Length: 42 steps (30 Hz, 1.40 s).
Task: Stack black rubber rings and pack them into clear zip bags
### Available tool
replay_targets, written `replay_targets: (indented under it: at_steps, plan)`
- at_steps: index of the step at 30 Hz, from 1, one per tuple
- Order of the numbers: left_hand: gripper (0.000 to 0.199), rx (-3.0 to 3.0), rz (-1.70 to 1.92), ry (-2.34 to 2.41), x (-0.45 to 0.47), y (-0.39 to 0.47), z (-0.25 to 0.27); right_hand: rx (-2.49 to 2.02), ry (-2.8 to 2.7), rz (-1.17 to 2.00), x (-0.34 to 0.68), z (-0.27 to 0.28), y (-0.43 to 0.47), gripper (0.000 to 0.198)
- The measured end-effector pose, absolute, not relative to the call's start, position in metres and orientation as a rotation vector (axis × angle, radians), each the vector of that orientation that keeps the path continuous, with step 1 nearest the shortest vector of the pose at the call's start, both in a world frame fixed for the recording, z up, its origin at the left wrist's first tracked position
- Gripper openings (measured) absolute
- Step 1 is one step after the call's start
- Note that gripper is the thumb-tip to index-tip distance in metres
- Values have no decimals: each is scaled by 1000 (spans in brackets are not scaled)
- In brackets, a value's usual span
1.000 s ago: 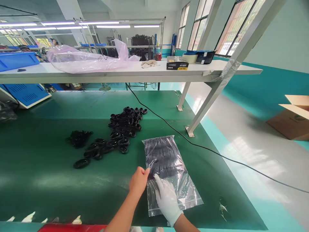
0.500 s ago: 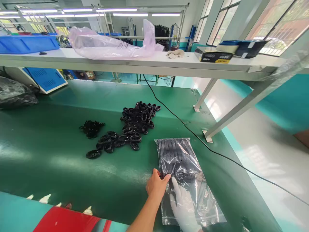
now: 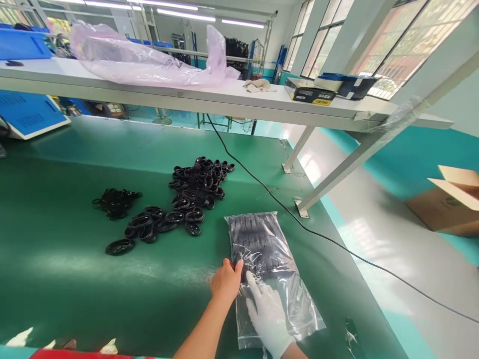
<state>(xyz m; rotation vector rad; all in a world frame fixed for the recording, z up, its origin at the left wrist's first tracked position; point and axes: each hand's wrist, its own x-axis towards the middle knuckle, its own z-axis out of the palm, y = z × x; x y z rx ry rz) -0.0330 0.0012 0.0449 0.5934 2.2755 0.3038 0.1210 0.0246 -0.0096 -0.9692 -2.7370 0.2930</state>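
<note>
A clear plastic bag [image 3: 277, 294] lies flat on the green table, its far half filled with rows of thin black items packed side by side. At the bag's left edge is my bare left hand [image 3: 226, 280], thumb on top and fingers curled against the side, pinching it. My right hand [image 3: 268, 310], in a white glove, rests on the bag's slack near half with its fingers apart and the index finger stretched toward the packed rows. To the left lie a heap of coiled black cables or bands [image 3: 198, 184] and a smaller tangle of thin black pieces [image 3: 117, 203].
A black cord [image 3: 269, 192] crosses the green table [image 3: 67, 284] to the right of the bag. Above the far side runs a white shelf [image 3: 157, 94] on metal legs, bearing pinkish plastic wrap [image 3: 149, 62] and small boxes [image 3: 310, 92]. An opened cardboard box [image 3: 449, 204] stands on the floor at right.
My view has turned to the right, so everything on the table appears further left and the cardboard box shows more fully. Both hands keep about the same places on the bag.
</note>
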Motion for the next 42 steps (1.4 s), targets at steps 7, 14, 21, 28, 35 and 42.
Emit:
replay_targets:
  at_steps: [7, 14, 21, 28, 35, 42]
  plan:
    - [63, 601, 246, 2307, -39, 14, 49, -953, -2678, 520, 129, -8, 28, 66]
    - [49, 557, 199, 2375, -36, 27, 54, -941, -2612, 535, 138, -16, 27, 76]
    - [29, 1181, 328, 2653, -27, 35, 59, -954, -2583, 538, 139, -14, 28, 75]
    - [31, 1093, 242, 2643, -28, 41, 49, -1059, -2607, 602, 135, -11, 33, 73]
    - [37, 622, 795, 2367, -48, 25, 39, -960, -2567, 527, 137, -12, 37, 66]
    - [39, 528, 865, 2286, -40, 18, 18, -1012, -2616, 460, 137, -14, 35, 68]
